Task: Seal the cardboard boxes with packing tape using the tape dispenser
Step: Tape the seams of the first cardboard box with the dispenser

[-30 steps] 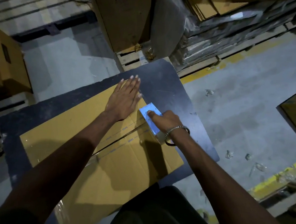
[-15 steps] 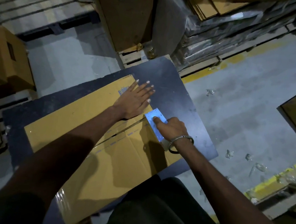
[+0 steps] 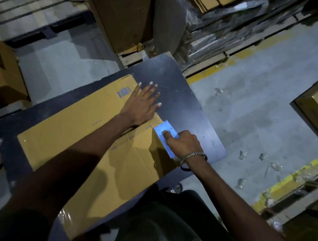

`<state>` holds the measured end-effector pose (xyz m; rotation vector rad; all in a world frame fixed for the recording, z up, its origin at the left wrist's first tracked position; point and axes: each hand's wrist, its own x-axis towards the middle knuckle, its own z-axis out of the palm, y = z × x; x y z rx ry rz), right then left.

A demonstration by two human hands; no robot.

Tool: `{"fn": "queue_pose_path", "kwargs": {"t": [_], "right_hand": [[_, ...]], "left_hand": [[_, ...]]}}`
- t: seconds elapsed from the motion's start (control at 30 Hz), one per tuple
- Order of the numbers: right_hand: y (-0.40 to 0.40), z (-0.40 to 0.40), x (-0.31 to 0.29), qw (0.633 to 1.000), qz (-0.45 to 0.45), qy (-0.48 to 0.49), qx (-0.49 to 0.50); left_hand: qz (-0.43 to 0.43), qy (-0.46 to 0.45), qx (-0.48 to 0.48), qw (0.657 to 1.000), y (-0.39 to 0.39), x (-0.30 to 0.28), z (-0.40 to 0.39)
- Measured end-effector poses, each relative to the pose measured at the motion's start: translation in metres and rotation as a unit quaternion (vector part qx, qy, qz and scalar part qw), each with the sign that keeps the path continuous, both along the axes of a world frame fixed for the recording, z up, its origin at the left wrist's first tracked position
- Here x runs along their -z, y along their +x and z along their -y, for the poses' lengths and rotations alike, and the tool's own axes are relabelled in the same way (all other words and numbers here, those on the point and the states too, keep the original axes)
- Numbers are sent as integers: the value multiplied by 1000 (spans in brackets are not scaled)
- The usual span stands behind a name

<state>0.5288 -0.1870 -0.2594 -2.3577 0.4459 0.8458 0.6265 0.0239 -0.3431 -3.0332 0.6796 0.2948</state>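
- A flattened box (image 3: 87, 133) is lying on the dark surface (image 3: 194, 112), its seam running toward the far edge.
- The left hand (image 3: 142, 105) is pressing flat beside the seam, fingers straight.
- The right hand (image 3: 185, 143) is gripping the blue dispenser (image 3: 162, 132) at the seam's end.
- The light, bendable cardboard probably needs pinning near the seam.

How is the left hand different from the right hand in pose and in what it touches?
The left hand lies flat with straight, spread fingers on the cardboard box; the right hand is curled around the blue tape dispenser, its forefinger on top. The left hand's fingertips reach past the box edge over the dark table; the right hand sits at the box's edge. Only the right wrist wears a bracelet. Both press down near the seam.
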Motion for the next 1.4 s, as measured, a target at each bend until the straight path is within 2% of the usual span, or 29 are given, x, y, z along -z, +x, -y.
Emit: {"fn": "queue_pose_path", "kwargs": {"t": [0.23,0.4,0.53,0.63,0.87,1.13,1.27,1.4], "right_hand": [[-37,40,-5,999,-37,-10,-21],[-42,43,-9,1000,-18,5,-5],[-46,50,-6,1000,-14,9,-6],[-48,49,-7,1000,-4,21,-5],[-68,86,-3,999,-34,13,-14],[-86,106,-3,999,-29,34,-3],[-89,110,-4,999,-19,34,-5],[-96,106,-8,1000,8,21,-22]], "left_hand": [[-6,6,-11,1000,3,-4,0],[-30,-12,-85,996,-14,-21,24],[-15,9,-30,999,-52,-16,73],[-9,-18,-57,998,-51,-8,72],[9,-36,-48,998,-52,-6,69],[4,6,-67,998,-62,-18,87],[11,8,10,1000,-102,-9,125],[17,-43,-5,999,-108,0,124]]}}
